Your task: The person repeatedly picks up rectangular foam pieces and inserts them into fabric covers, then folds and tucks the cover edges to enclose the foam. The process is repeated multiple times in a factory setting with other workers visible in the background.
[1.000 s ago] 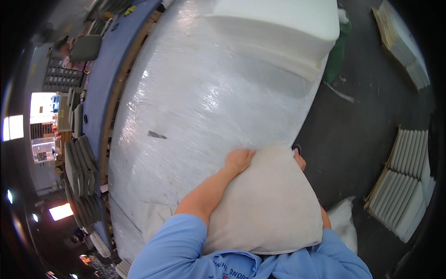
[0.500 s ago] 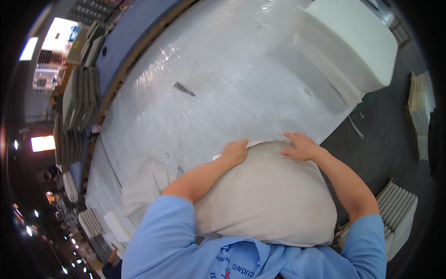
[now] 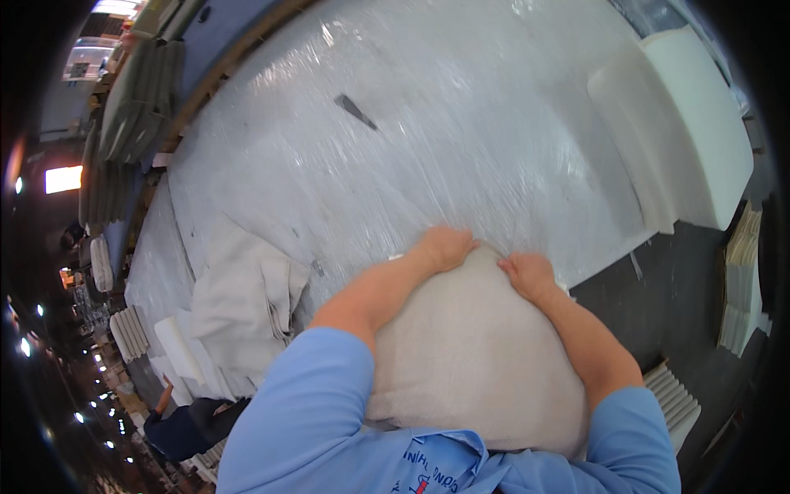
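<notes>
A beige fabric-covered cushion (image 3: 485, 354) lies against my body at the near edge of a plastic-wrapped table (image 3: 461, 140). My left hand (image 3: 448, 248) is closed on the cushion's far edge, its fingers curled over the fabric. Just to the right, my right hand (image 3: 529, 275) pinches the same edge, the fingertips pressed together on the cloth. A narrow stretch of the edge shows between the two hands. What lies under the fabric is hidden.
Folded beige cloth (image 3: 243, 292) rests left of my arm. A dark flat strip (image 3: 356, 112) lies farther off. White foam pieces (image 3: 695, 123) stand at the far right. Grey cushions (image 3: 136, 103) are stacked at the left, and another person (image 3: 185, 428) is at the lower left.
My hands have come closer together along the cushion's far edge. The right hand's spread fingers have closed on the fabric. The view has shifted, showing more of the folded cloth.
</notes>
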A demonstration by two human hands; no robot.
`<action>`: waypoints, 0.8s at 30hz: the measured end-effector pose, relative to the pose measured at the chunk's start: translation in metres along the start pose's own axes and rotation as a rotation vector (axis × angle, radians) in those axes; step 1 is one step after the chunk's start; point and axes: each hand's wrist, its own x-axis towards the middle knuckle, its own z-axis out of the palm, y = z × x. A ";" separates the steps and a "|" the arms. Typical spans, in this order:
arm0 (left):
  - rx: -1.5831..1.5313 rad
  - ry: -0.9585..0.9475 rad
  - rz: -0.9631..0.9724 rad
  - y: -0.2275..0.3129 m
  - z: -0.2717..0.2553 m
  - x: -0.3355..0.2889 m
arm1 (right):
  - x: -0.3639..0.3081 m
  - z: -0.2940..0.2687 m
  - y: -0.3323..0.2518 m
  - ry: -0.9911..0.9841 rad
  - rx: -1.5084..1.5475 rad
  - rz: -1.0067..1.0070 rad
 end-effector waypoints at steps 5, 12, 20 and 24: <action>-0.189 0.131 -0.077 -0.022 -0.054 -0.062 | -0.021 -0.020 0.020 0.258 -0.029 -0.158; -1.056 0.246 -0.123 -0.046 -0.114 -0.287 | -0.132 -0.103 0.061 -0.225 0.732 0.282; -1.039 0.872 0.187 0.076 -0.081 -0.358 | -0.186 -0.205 -0.085 -0.370 0.846 -0.188; -1.205 0.856 0.264 0.067 -0.068 -0.338 | -0.197 -0.234 -0.188 -0.186 0.021 -0.590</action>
